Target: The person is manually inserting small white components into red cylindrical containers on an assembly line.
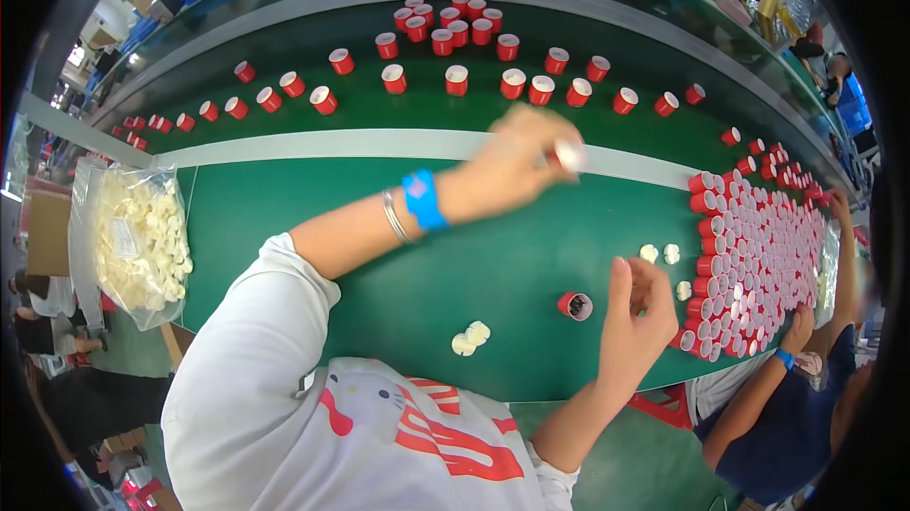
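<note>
My left hand [512,165] reaches out over the grey strip at the middle of the bench. Its fingers are closed on a small red cup with a white top [568,155], blurred by motion. Nearer to me, my right hand [639,314] hovers with thumb and curled fingers apart, and nothing shows between them. Just left of it is an uncovered red cup [575,306] with dark contents. Small white plastic pieces [464,344] lie on the green surface in front of me, and several more [671,253] lie beyond my right hand.
Red cups with white tops [457,81] stand in loose rows on the far green belt. A dense block of open red cups [749,264] fills the right side, beside a co-worker's hand [799,329]. At left is a clear bag of white pieces [142,246].
</note>
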Demonstrator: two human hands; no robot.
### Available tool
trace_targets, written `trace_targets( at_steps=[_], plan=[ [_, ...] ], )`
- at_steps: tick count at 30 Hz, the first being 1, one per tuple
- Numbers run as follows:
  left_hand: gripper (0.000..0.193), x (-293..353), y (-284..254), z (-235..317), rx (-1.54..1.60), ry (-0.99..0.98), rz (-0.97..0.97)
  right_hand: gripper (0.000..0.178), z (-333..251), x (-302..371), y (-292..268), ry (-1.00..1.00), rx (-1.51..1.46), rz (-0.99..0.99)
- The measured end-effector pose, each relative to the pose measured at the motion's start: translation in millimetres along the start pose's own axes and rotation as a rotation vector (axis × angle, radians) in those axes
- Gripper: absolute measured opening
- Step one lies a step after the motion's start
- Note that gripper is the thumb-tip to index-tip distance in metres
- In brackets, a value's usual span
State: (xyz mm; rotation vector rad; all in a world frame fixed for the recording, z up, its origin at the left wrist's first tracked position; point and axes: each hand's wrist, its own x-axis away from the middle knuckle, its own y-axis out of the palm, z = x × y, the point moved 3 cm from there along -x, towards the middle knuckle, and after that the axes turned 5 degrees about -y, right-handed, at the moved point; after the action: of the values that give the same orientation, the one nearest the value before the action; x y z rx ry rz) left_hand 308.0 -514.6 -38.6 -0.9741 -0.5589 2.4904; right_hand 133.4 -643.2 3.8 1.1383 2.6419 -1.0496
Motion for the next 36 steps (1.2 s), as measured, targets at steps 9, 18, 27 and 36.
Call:
trace_targets(
  at_steps=[9, 18, 27, 36],
  plan=[
    [0.029, -61, -78, -141, -0.443, -0.085, 0.188, 0.010, -21, 36, 12, -0.047, -0.140, -0.342],
    [0.039, -62, -58, -143, -0.759, -0.346, -0.157, 0.026, -18, 74, 33, -0.162, 0.075, -0.806],
    [0.028, -60, -13, -29, -0.382, 0.146, 0.159, 0.011, -9, 79, 37, -0.200, -0.024, -0.650],
    [0.032, -19, 176, 113, 0.204, 0.745, -0.527, 0.012, -3, 71, -25, -0.135, -0.278, -0.546]
  ],
)
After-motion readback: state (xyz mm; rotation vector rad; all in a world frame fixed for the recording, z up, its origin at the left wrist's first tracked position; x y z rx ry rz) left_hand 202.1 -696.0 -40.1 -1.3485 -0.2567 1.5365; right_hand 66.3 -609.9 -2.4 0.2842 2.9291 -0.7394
